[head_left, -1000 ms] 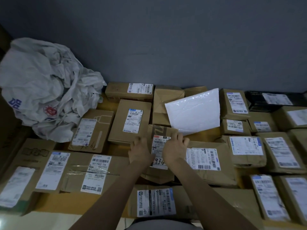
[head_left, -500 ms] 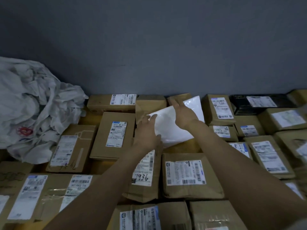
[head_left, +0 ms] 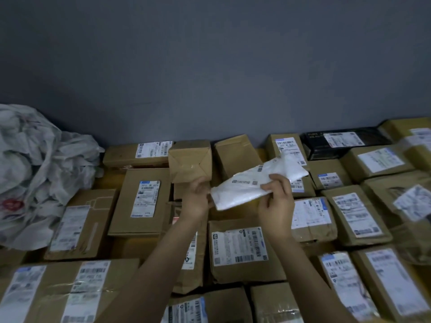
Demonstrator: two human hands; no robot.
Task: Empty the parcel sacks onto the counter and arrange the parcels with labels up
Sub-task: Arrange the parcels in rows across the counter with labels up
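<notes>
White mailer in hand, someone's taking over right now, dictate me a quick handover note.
Left hand holds the left end of the white mailer; right hand pinches its near edge, print facing up, above the parcels.
Crumpled sack lies far left; most brown parcels show labels.
Remaining: lay the mailer down label up, then check the two back-row parcels showing no label.

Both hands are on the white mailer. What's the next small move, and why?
Probably lower the white mailer flat, keeping this side up: a printed label shows on its upper face, and the left hand and right hand hold it in the air above the brown parcels.
</notes>
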